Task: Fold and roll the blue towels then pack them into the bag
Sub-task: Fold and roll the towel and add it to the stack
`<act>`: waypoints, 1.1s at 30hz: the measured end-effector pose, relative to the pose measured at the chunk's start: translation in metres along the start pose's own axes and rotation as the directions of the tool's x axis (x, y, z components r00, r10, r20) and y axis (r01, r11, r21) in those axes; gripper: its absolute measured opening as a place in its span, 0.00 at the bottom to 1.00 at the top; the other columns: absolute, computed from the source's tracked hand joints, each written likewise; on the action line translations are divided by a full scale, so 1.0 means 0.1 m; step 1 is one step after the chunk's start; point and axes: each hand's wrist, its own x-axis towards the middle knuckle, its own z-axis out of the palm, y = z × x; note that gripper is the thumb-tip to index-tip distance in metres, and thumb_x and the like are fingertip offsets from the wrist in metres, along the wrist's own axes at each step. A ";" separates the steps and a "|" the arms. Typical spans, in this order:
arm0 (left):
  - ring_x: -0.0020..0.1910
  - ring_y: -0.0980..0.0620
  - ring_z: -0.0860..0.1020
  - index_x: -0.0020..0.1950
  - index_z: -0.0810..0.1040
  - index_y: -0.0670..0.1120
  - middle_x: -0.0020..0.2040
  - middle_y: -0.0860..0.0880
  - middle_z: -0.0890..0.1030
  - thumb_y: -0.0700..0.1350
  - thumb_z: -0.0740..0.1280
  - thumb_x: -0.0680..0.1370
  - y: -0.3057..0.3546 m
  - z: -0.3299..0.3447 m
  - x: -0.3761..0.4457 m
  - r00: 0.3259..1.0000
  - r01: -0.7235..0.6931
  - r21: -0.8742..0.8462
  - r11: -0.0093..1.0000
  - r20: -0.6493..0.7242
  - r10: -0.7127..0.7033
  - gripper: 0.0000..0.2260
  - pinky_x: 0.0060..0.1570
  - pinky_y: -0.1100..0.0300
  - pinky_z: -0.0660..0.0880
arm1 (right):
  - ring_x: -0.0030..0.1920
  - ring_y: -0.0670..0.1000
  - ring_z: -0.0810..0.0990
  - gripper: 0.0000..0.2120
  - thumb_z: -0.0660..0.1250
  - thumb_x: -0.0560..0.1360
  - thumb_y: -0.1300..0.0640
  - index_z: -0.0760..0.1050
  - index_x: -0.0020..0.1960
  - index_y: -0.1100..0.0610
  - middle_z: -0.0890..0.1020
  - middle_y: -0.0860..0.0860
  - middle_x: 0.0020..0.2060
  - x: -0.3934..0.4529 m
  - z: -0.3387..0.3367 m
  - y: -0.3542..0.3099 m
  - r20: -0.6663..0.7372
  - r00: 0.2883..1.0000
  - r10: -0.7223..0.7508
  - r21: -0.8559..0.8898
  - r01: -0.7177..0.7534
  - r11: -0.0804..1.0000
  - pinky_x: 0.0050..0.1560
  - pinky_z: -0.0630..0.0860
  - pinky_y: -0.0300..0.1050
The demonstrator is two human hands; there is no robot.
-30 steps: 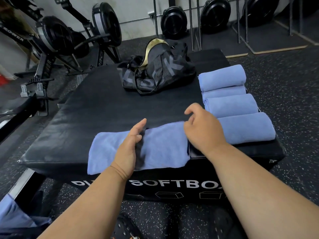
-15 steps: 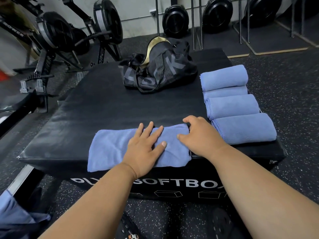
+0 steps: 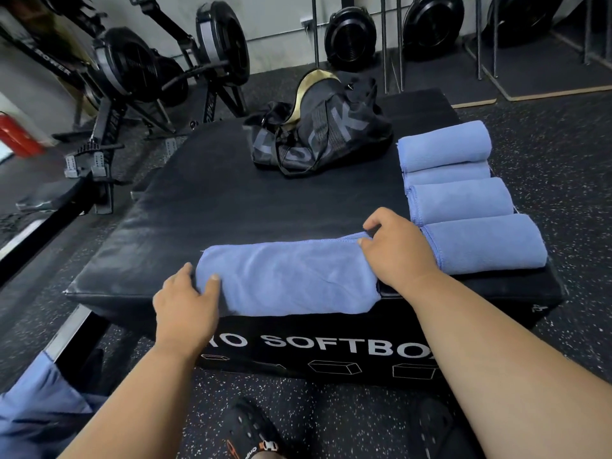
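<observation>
1. On a black padded soft box [image 3: 231, 200] lettered "SOFTBOX", standing on speckled rubber gym flooring [image 3: 546, 134], a folded blue towel [image 3: 291, 279] lies along the near edge.
2. Behind it, toward the far side, sits a black duffel bag [image 3: 318, 137] with a gold lining; rowing machines [image 3: 132, 71] line the far left wall, and a red cylinder [image 3: 15, 134] stands at far left.
3. Four rolled blue towels [image 3: 463, 200] lie side by side along the box's right edge, touching one another.
4. A person's left hand [image 3: 188, 299] grips the folded towel's left end, thumb on top and fingers curled round the edge.
5. A right hand [image 3: 397, 250] pinches the towel's far right corner between thumb and fingers.
6. Half a second earlier the left hand lay flat, fingers spread, on the towel's middle; it has since shifted to the left end, while the right hand has lifted the far corner.
</observation>
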 end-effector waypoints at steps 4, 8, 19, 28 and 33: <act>0.46 0.35 0.74 0.42 0.70 0.48 0.44 0.44 0.80 0.64 0.58 0.77 0.07 -0.12 0.14 0.998 0.055 -0.012 0.998 -0.033 -0.055 0.19 0.47 0.47 0.70 | 0.41 0.47 0.80 0.10 0.68 0.78 0.59 0.76 0.53 0.43 0.81 0.45 0.39 0.02 0.03 -0.01 -0.030 0.999 -0.032 0.127 0.036 0.991 0.44 0.78 0.48; 0.55 0.35 0.75 0.49 0.77 0.55 0.48 0.48 0.81 0.63 0.59 0.80 0.21 -0.14 0.40 0.997 0.049 -0.040 0.998 0.068 -0.046 0.14 0.54 0.46 0.70 | 0.40 0.47 0.78 0.10 0.67 0.80 0.59 0.76 0.54 0.43 0.80 0.46 0.39 0.04 0.07 0.00 -0.097 0.994 -0.047 0.197 0.066 0.978 0.39 0.71 0.42; 0.60 0.44 0.77 0.48 0.80 0.60 0.54 0.52 0.77 0.55 0.69 0.79 0.21 -0.14 0.73 0.976 -0.091 -0.050 0.995 0.192 0.099 0.01 0.60 0.50 0.74 | 0.44 0.44 0.80 0.13 0.69 0.76 0.57 0.77 0.57 0.42 0.82 0.43 0.42 0.13 0.06 0.03 0.053 0.999 0.008 0.077 -0.012 0.997 0.47 0.79 0.46; 0.45 0.58 0.78 0.43 0.80 0.55 0.47 0.55 0.81 0.49 0.73 0.79 0.20 -0.16 0.66 0.980 -0.196 -0.109 0.974 0.019 0.199 0.05 0.43 0.59 0.70 | 0.44 0.48 0.81 0.13 0.73 0.75 0.55 0.77 0.56 0.42 0.81 0.47 0.41 0.16 0.01 0.02 0.142 0.990 0.007 0.033 -0.012 0.999 0.49 0.80 0.48; 0.45 0.57 0.79 0.43 0.82 0.55 0.46 0.57 0.82 0.50 0.73 0.79 0.15 -0.20 0.65 0.986 -0.165 -0.135 0.977 -0.020 0.164 0.05 0.42 0.60 0.72 | 0.42 0.45 0.79 0.15 0.68 0.76 0.61 0.78 0.54 0.42 0.80 0.44 0.41 0.16 0.03 0.08 0.069 0.997 -0.045 0.083 0.039 0.996 0.46 0.78 0.45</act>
